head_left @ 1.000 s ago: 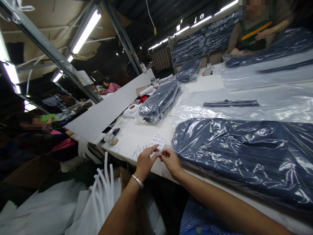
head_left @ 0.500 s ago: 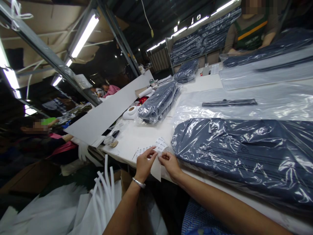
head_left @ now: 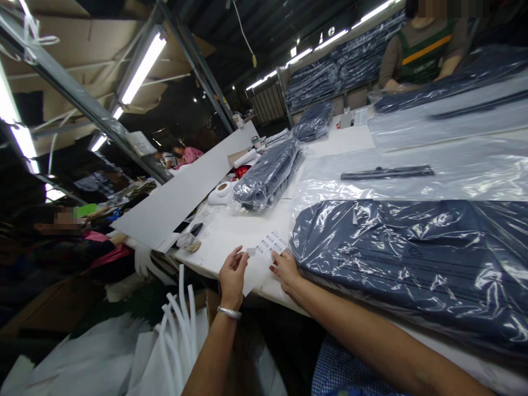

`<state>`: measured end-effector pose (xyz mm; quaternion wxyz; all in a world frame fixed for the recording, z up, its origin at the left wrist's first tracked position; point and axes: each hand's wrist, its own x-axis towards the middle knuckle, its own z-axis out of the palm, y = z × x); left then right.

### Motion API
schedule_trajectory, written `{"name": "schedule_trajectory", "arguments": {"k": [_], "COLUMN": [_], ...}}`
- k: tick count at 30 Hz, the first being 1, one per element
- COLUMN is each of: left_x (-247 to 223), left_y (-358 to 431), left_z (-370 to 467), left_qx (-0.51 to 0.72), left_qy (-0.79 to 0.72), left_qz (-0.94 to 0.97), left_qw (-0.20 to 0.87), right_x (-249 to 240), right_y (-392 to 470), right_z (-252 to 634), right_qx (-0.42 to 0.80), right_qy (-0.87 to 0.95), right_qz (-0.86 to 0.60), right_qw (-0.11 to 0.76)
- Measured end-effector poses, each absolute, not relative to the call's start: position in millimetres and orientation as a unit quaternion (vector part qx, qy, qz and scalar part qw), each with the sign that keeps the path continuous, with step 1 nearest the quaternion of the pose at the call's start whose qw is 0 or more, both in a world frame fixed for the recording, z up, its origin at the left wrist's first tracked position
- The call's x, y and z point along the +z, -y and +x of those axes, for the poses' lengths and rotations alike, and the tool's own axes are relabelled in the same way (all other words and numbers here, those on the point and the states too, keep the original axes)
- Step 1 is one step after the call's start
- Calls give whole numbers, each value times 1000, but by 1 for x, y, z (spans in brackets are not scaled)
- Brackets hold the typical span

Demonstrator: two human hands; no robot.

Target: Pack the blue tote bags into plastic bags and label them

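My left hand (head_left: pixel 233 278), with a silver bangle on the wrist, pinches a small pale label (head_left: pixel 251 251) between thumb and fingertips at the table's front edge. My right hand (head_left: pixel 286 269) has its thumb and fingertips on the lower right part of a white sheet of printed labels (head_left: pixel 271 242). The sheet's blank lower part reaches toward the table edge. Just right of my right hand lies a long dark blue padded item in clear plastic (head_left: pixel 396 242).
Behind lie a folded wrapped bundle (head_left: pixel 268 175), a white tape roll (head_left: pixel 221 188) and a long white board (head_left: pixel 185 192). A person in a green apron (head_left: pixel 429 52) stands across the table. White strips (head_left: pixel 181 313) stick up at the lower left.
My left hand has moved left and down, away from the sheet, with a small label between its fingers. The sheet now lies flatter, and my right hand has shifted slightly right.
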<state>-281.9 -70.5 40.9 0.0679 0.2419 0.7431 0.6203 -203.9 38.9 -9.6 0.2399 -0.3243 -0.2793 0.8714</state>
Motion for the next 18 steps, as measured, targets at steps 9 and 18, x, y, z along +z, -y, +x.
{"name": "schedule_trajectory", "arguments": {"k": [9,18], "left_x": [58,43], "left_y": [69,29], "left_z": [-233,-147], "left_qx": [558,365], "left_qy": [-771,-652], "left_qz": [298,611], "left_qw": [-71,-261], "right_x": [8,47], "right_y": [-21,-46], "right_z": [-123,-27], "right_qx": [899,829], "right_qy": [345,389], "right_qz": [-219,-204], "right_qw": [156,347]}}
